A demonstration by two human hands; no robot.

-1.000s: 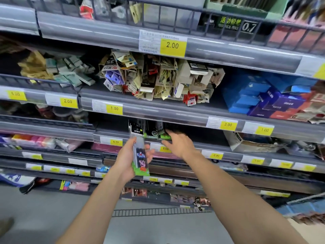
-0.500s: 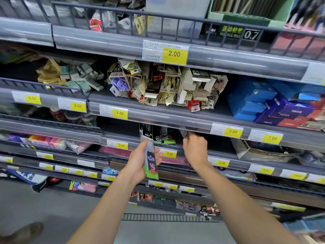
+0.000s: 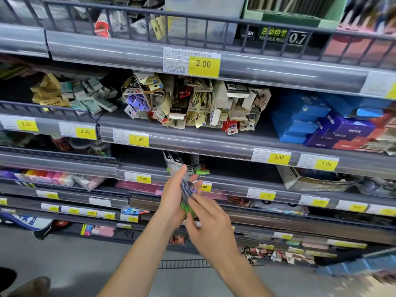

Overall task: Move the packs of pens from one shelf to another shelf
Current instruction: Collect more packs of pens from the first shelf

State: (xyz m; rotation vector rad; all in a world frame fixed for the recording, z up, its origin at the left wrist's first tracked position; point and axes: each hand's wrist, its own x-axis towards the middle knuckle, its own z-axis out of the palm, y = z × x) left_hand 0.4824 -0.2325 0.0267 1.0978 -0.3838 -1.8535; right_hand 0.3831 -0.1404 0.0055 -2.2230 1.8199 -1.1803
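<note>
The left hand cradles a pack of pens upright against its palm, just below the 5.00 price tag, seemingly gathering stock. The right hand, fingers loosely bent, touches the pack's lower edge, probably steadying it; whether it grips is unclear.

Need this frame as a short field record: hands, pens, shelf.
left hand: holds the pen packs upright in front of the shelves
right hand: fingertips on the packs' lower part, grip unclear (blurred)
source shelf: more pen packs standing behind the 5.00 tag
shelf above: loose carded items, blue boxes
</note>
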